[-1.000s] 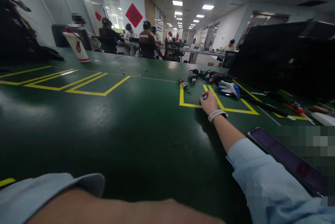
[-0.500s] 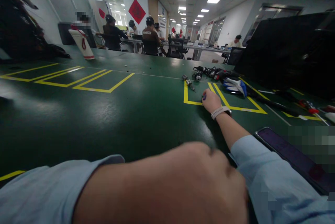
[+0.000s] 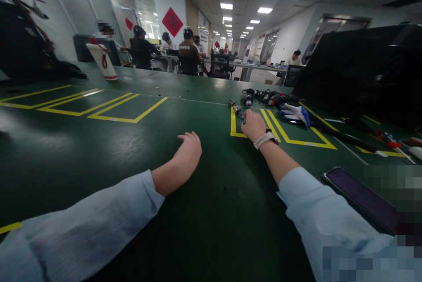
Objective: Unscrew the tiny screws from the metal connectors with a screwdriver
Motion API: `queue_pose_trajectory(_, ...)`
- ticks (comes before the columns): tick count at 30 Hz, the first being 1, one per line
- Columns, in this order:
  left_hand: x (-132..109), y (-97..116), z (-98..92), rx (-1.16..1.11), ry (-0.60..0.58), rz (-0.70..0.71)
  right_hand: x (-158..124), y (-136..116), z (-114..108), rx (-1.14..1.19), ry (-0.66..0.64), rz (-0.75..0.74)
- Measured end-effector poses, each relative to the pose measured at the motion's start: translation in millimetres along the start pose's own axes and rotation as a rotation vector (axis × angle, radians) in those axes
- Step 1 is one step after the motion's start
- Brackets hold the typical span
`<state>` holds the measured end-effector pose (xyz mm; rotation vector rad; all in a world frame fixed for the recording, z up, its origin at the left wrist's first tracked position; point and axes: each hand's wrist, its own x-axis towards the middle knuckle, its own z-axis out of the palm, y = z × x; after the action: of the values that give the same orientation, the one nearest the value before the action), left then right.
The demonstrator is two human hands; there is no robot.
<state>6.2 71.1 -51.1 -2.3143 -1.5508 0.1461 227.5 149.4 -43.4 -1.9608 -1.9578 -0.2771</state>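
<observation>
While the wide dark green work table [image 3: 99,150] is stretching away under both light-blue sleeves [image 3: 82,225], its yellow taped rectangles [image 3: 306,143] are marking off bays, apparently so that parts are keeping to set places. At the far right a big black case [image 3: 356,75] is standing along the table's edge, clear of the arms. A dark flat phone [image 3: 359,198] is lying near the right sleeve, seemingly parked aside. Beyond the right bay, blue and white work gloves [image 3: 295,113] are lying beside a heap of black and silver motor parts [image 3: 260,96]. The left hand [image 3: 188,148] is resting palm down on bare mat left of centre, fingers loosely curved and empty, likely just propping the arm. The right hand [image 3: 253,124], a white watch band [image 3: 263,140] at its wrist, is lying by the bay's left line. It is curled with its back to the camera, so I cannot tell whether it is gripping anything. Just past its knuckles a small silver cylindrical metal fitting [image 3: 235,108] is lying on the mat, close but not clearly touched.
</observation>
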Motion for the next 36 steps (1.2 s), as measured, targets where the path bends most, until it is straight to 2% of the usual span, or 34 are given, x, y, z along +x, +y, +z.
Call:
queue_pose_trajectory(2,3.1,7.9,8.6,-0.146,0.050,-0.040,7.8,-8.8,6.0,0.013,-0.020,-0.002)
queue_pose_trajectory(5,4.1,11.3,19.6,-0.271,0.062,-0.054,18.8,-15.4,16.8,0.020,-0.040,0.016)
queue_pose_trajectory(10,-5.3,10.5,26.7,-0.244,0.086,-0.034,30.9,-14.1,28.0,0.005,-0.086,0.071)
queue_pose_trajectory(12,-9.3,13.1,26.0,-0.231,0.062,-0.023,33.3,-13.2,28.4,-0.006,-0.109,0.091)
queue_pose_trajectory(17,-14.4,20.8,14.9,-0.186,0.046,0.028,34.3,-14.4,23.4,-0.030,-0.127,0.090)
queue_pose_trajectory(22,-16.1,18.1,-10.4,-0.047,0.001,0.122,27.4,-18.2,17.2,-0.018,-0.125,0.083)
queue_pose_trajectory(25,-13.4,6.0,-18.5,-0.157,0.014,0.210,16.9,-23.0,12.1,-0.004,-0.128,0.044)
queue_pose_trajectory(26,-10.9,0.7,-18.0,-0.225,0.050,0.211,12.0,-25.6,9.8,0.002,-0.130,0.023)
queue_pose_trajectory(29,1.0,-15.5,-8.3,-0.421,0.181,0.055,-6.3,-36.3,1.7,0.026,-0.137,-0.058)
queue_pose_trajectory(32,14.8,-27.8,4.7,-0.557,0.196,-0.151,-27.3,-50.9,-7.3,0.061,-0.142,-0.151)
queue_pose_trajectory(36,24.2,-35.6,13.1,-0.552,0.185,-0.361,-52.5,-70.6,-18.5,0.137,-0.162,-0.301)
